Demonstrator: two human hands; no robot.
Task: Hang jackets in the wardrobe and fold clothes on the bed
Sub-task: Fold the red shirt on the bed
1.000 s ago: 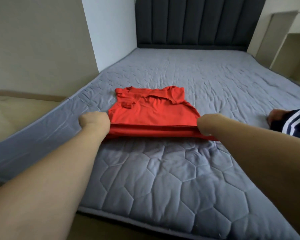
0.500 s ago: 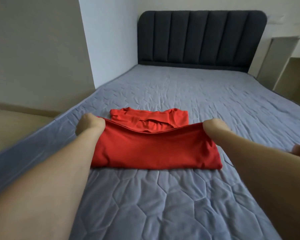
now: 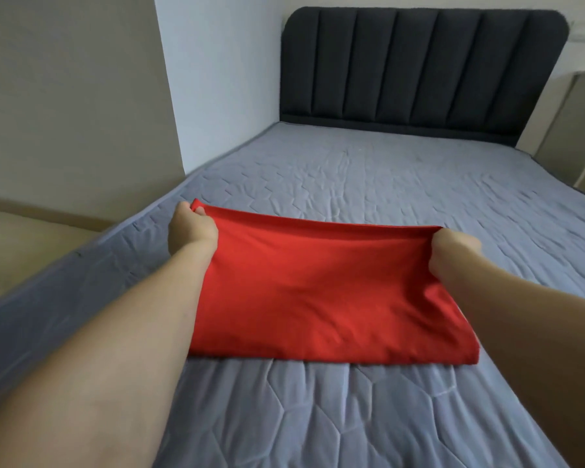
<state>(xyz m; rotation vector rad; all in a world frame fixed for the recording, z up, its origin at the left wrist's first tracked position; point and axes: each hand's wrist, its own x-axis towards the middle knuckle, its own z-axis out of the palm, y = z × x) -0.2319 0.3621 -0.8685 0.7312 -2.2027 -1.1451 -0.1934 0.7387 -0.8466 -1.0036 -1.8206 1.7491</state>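
The red cotton shirt [image 3: 321, 292], lying on the near part of the grey quilted mattress [image 3: 402, 184], is pinched at its far corners by left hand [image 3: 191, 228] and right hand [image 3: 453, 246], seemingly so the fold lands evenly.

A second ago the red shirt [image 3: 321, 292] lay spread on the bed [image 3: 385, 184], collar and sleeves showing, with the left hand [image 3: 191, 228] and right hand [image 3: 453, 246] gripping its near hem low against the mattress. Both hands have since carried that hem up and away toward the headboard [image 3: 419, 69]. Half a second ago the collar end still showed beyond the lifted edge; now the folded-over layer covers it entirely, leaving one plain red panel. The foot and striped shorts seen at the right edge have gone from view.
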